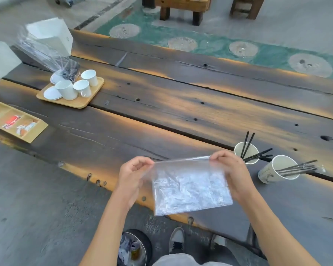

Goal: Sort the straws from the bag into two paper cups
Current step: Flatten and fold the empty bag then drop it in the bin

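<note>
A clear plastic zip bag (190, 187) hangs above the near edge of the wooden table, and I see no straws inside it. My left hand (133, 177) pinches its top left corner. My right hand (231, 173) pinches the top right corner. To the right stand two paper cups. The farther cup (246, 153) holds several black straws (248, 143) that lean out. The nearer cup (277, 170) is tilted and holds several black straws (298, 167) pointing right.
A wooden tray (71, 96) with white cups and a crinkled clear bag sits at the far left. A wooden sachet box (17, 123) lies near the left edge. A bin (133, 248) and my shoes are below the table edge.
</note>
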Tool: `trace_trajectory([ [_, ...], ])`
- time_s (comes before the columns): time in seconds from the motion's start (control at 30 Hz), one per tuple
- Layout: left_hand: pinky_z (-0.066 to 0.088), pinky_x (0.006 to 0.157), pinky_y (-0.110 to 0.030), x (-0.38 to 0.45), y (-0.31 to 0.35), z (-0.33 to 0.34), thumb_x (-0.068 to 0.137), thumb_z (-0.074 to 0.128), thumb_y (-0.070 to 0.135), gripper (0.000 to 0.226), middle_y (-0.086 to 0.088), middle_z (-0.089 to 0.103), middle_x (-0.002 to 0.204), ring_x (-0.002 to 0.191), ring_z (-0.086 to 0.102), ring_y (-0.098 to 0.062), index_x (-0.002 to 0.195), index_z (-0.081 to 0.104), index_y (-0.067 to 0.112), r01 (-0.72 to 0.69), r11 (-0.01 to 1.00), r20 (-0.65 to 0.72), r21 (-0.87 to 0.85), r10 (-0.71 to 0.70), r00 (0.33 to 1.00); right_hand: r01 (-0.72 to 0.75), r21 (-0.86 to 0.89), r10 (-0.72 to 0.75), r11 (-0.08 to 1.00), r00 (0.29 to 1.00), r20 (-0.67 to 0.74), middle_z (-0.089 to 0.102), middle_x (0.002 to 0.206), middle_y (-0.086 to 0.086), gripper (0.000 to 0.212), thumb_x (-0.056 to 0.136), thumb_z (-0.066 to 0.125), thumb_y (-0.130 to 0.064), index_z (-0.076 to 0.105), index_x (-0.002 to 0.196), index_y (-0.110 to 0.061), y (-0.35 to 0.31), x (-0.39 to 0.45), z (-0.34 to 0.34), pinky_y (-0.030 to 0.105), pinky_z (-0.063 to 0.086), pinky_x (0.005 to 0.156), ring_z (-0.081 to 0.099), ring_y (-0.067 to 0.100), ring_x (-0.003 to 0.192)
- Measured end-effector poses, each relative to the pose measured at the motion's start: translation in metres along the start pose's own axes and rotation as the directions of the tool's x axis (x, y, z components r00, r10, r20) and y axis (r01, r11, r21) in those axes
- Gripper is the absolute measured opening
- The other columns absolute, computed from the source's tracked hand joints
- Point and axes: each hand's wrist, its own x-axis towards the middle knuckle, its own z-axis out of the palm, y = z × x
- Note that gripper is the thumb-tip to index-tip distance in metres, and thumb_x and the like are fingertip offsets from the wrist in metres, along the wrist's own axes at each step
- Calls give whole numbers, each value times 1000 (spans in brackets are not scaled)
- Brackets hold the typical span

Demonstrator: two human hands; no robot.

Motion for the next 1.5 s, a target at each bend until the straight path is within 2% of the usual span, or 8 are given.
trace_trajectory([
  [0.17, 48, 76, -44, -4, -3, 1, 97, 52, -1, 24, -14, 69, 91, 84, 60, -29, 85, 70, 9, 40, 999, -52, -34, -42, 998, 41, -61, -39, 997, 998, 40, 56, 78, 2, 15, 90, 54, 8, 59, 84, -4, -4, -5, 8, 22, 41, 61, 49, 12, 66],
  [0.37, 57, 83, -47, -25, -10, 9, 84, 75, 21, 42, -12, 75, 108, 95, 70, -26, 124, 62, 22, 119, 988, -56, -94, -124, 991, 71, -70, -73, 995, 997, -24, 60, 88, 2, 28, 89, 60, 9, 57, 102, -16, -2, -4, 21, 29, 44, 60, 53, 22, 70],
  [0.6, 59, 82, -42, -60, -39, 0, 89, 70, 10, 9, -11, 77, 94, 96, 73, -27, 91, 70, 2, 147, 975, -254, -166, -186, 949, -198, -168, 227, 966, 959, 170, 75, 110, 10, 35, 94, 67, -15, 56, 127, -15, 3, 9, 48, 39, 59, 83, 74, 24, 95],
  [0.7, 57, 66, -27, -83, -53, -12, 93, 65, 7, 9, -4, 75, 84, 79, 73, -13, 99, 70, 1, 84, 959, -439, -270, -200, 876, -221, -451, 401, 865, 844, 355, 76, 110, 11, 31, 95, 66, -22, 61, 122, -8, 25, 5, 64, 38, 62, 77, 76, 27, 93],
  [0.87, 52, 78, -39, -138, -109, -35, 85, 78, 24, 23, -11, 74, 95, 80, 67, -29, 87, 69, 3, 116, 899, -613, -422, -377, 695, -147, -641, 491, 754, 774, 400, 52, 72, 19, 29, 96, 63, -12, 53, 101, 15, 79, -9, 98, 29, 56, 56, 72, 25, 60],
  [1.03, 58, 56, -29, -191, -186, -44, 89, 68, 2, 10, -16, 74, 79, 65, 69, -23, 83, 71, -5, 89, 766, -618, -636, -576, 535, -113, -713, 553, 692, 718, 423, 54, 67, 5, 21, 96, 61, -8, 57, 76, -14, 142, -28, 143, 23, 51, 47, 55, 7, 47],
  [1.13, 44, 45, -24, -200, -227, -51, 88, 70, 7, 13, -21, 64, 69, 52, 57, -20, 80, 71, -4, 53, 714, -613, -699, -635, 470, -43, -762, 553, 646, 714, 429, 64, 76, 15, 19, 96, 59, -9, 63, 78, -5, 191, -34, 164, 25, 56, 50, 63, 13, 58],
  [1.5, 39, 61, -26, -162, -401, -93, 89, 69, 5, 26, -8, 54, 60, 55, 51, -14, 63, 66, 5, -172, 395, -430, -902, -808, 403, 42, -935, 695, 351, 658, 290, 57, 60, 20, 23, 94, 53, -5, 55, 73, 4, 433, -18, 213, 30, 51, 50, 55, 15, 46],
])
